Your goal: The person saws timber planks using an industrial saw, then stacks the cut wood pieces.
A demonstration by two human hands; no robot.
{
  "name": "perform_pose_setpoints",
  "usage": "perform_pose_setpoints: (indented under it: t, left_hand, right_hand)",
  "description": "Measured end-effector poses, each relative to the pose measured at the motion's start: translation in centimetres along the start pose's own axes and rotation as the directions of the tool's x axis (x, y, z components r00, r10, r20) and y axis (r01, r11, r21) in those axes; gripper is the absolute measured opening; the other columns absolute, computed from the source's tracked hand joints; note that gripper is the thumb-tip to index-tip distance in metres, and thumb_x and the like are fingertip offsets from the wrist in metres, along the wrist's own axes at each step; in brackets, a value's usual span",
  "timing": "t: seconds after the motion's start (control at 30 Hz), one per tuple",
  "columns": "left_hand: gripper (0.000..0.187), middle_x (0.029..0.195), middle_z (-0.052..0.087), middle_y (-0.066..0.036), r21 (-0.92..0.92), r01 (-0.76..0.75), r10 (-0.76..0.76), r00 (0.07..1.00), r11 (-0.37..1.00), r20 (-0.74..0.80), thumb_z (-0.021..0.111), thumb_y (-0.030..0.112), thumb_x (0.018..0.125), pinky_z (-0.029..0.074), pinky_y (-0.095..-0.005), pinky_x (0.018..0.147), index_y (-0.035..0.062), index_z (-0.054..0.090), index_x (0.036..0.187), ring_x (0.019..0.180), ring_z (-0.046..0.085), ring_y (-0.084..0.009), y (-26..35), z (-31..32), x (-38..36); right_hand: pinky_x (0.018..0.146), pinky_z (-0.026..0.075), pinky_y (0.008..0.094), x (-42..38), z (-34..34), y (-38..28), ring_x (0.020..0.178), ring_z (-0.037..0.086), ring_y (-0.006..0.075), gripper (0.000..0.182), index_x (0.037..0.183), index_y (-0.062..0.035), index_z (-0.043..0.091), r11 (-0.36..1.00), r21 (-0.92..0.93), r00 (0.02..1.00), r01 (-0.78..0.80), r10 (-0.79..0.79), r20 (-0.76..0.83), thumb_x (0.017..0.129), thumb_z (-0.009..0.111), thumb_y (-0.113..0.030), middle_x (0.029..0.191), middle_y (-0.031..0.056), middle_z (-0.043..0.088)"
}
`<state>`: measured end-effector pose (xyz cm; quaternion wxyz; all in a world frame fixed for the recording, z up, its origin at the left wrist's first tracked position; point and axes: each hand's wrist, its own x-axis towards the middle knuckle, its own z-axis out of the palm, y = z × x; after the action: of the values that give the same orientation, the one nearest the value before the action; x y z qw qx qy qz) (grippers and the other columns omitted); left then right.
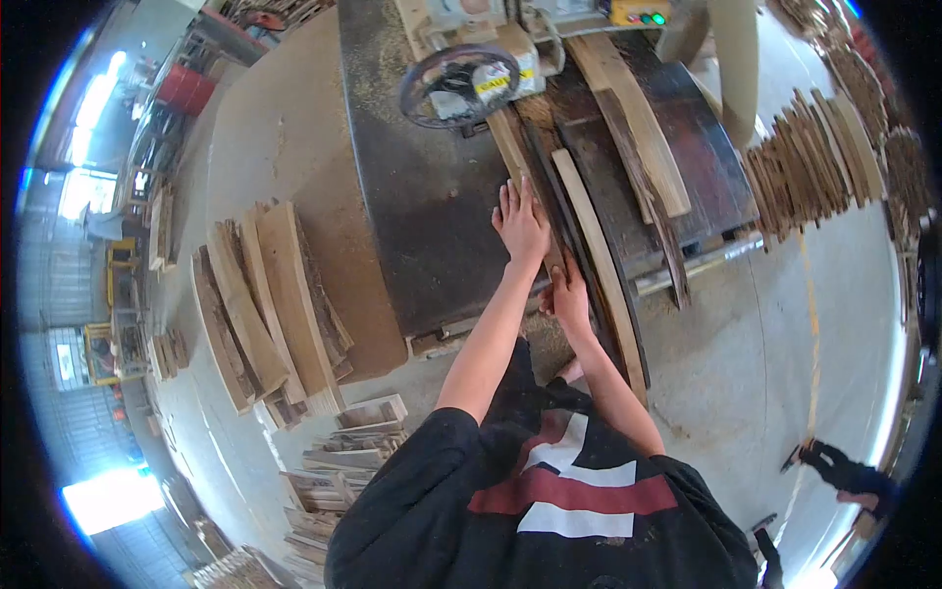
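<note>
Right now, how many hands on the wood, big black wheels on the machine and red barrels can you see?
Hands: 2, the left hand and the right hand
Black wheel: 1
Red barrel: 1
Total: 4

Two bare hands, one left hand (523, 228) and one right hand (569, 294), press on one narrow board (510, 147) at one metal machine table (422, 216). One pale strip (594, 231) lies just right of them; at least two more boards (643, 128) lie farther right. The machine carries one handwheel (459, 86), one "caution" label (496, 80) and one yellow control box (640, 13). One red drum (185, 90) stands far left. At least two other people (844, 471) appear near right; the stacked boards (280, 304) overlap too much to count.
</note>
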<state>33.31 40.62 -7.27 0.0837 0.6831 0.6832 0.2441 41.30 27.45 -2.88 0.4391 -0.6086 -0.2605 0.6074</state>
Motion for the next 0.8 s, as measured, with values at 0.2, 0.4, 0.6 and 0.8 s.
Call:
perform_pose_setpoints:
  t: [0.2, 0.4, 0.6, 0.8]
  left_hand:
    - [0.055, 0.150, 0.048, -0.016, -0.048, 0.046, -0.048, 0.998, 0.998, -0.043, 0.053, 0.025, 0.096, 0.032, -0.0550, 0.110, 0.0141, 0.044, 0.149, 0.142, 0.040, -0.0328, -0.7, -0.8, 9.6]
    - [0.030, 0.114, 0.070, -0.020, -0.574, 0.048, 0.102, 0.969, 0.817, 0.226, 0.062, 0.021, 0.094, 0.053, -0.0476, 0.092, 0.0046, 0.068, 0.118, 0.106, 0.065, -0.0414, -8.4, -6.5, 13.7]
    - [0.029, 0.120, 0.067, -0.016, -0.443, -0.169, 0.065, 0.968, 0.880, -0.242, 0.070, 0.019, 0.091, 0.050, -0.0431, 0.099, 0.0034, 0.069, 0.115, 0.114, 0.063, -0.0340, -18.0, -27.0, 4.3]
    - [0.059, 0.145, 0.047, -0.021, 0.162, 0.685, -0.508, 0.657, 0.710, -0.557, 0.071, 0.032, 0.087, 0.030, -0.0550, 0.114, 0.0139, 0.056, 0.140, 0.136, 0.041, -0.0396, -29.1, -40.6, -5.9]
  right_hand:
    - [0.043, 0.042, 0.0286, 7.3, 4.5, -3.8, 0.052, 0.053, 0.0110, 0.050, 0.155, -0.0111, 0.036, 0.996, 0.085, 0.996, 0.015, -0.007, -0.093, 0.106, 0.046, -0.017, 0.071, 0.0068, 0.060]
    - [0.043, 0.037, 0.0257, 11.9, 7.3, -7.1, 0.054, 0.050, 0.0105, 0.053, 0.155, -0.0150, 0.036, 1.000, 0.018, 0.994, 0.020, -0.018, -0.106, 0.105, 0.054, -0.022, 0.073, 0.0035, 0.055]
    - [0.044, 0.032, 0.0296, 17.4, 10.1, -9.4, 0.054, 0.043, 0.0116, 0.057, 0.156, -0.0171, 0.035, 0.997, -0.032, 0.992, 0.069, -0.071, -0.104, 0.105, 0.055, -0.030, 0.072, 0.0038, 0.054]
    - [0.039, 0.029, 0.0291, 22.9, 12.8, -11.4, 0.052, 0.044, 0.0103, 0.054, 0.155, -0.0196, 0.037, 0.985, -0.136, 0.985, 0.104, -0.121, -0.122, 0.106, 0.053, -0.036, 0.075, 0.0048, 0.060]
